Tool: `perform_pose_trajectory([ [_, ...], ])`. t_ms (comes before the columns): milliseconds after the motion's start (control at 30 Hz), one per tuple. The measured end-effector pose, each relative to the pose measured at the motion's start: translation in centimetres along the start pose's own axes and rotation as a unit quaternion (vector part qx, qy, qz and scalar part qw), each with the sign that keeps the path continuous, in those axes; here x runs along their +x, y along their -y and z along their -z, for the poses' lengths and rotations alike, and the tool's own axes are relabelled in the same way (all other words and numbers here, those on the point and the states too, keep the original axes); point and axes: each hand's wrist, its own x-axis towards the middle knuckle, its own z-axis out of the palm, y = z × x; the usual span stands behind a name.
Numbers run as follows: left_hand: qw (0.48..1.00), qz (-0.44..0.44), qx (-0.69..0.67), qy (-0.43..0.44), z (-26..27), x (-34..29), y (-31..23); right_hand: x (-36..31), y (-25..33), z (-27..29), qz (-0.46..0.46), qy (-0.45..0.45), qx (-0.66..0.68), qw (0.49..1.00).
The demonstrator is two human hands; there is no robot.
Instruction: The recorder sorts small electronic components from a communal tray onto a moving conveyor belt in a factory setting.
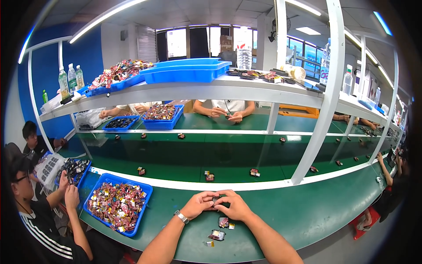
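Note:
My left hand (200, 206), with a metal-banded watch (181, 216) on its wrist, and my right hand (234, 207) meet over the green worktop (281, 215). Between their curled fingers they grip a small dark electronic part (215, 199), mostly hidden by the fingers. Just below my hands lies a small dark casing with a circuit board (223, 221). Nearer to me is another open casing (217, 235) with a pale piece inside. A small yellow-and-white piece (210, 243) rests beside it.
A blue tray (148, 198) heaped with small circuit boards stands to my left. Beyond a white rail (193, 185), a green conveyor (228, 152) carries scattered parts. A white upright (318, 105) supports a shelf overhead (189, 92). A co-worker (44, 220) sits at left; others work opposite and at right.

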Motion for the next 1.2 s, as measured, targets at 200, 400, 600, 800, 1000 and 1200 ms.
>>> perform_pose_trajectory([
  [200,1.0,-0.004,-0.011,-0.016,-0.2,0.1,0.1,-0.1,0.4,-0.5,0.015,-0.071,-0.039,0.997],
  [400,0.999,0.009,-0.039,-0.036,0.0,0.2,0.1,0.0,0.5,-1.5,0.001,-0.094,-0.048,0.994],
  [600,0.999,0.0,-0.037,-0.02,0.2,0.2,0.4,-0.1,0.2,-1.5,0.01,-0.094,-0.031,0.995],
  [800,0.999,-0.001,-0.036,-0.026,0.1,0.2,0.3,-0.1,0.2,-1.6,0.014,-0.108,-0.054,0.993],
  [1000,0.999,0.003,-0.039,-0.036,0.2,0.3,0.5,-0.1,0.6,-1.9,0.014,-0.121,-0.068,0.99],
  [1200,0.999,-0.006,-0.031,-0.035,0.1,0.3,0.8,-0.2,0.7,-2.5,0.01,-0.147,-0.057,0.987],
])
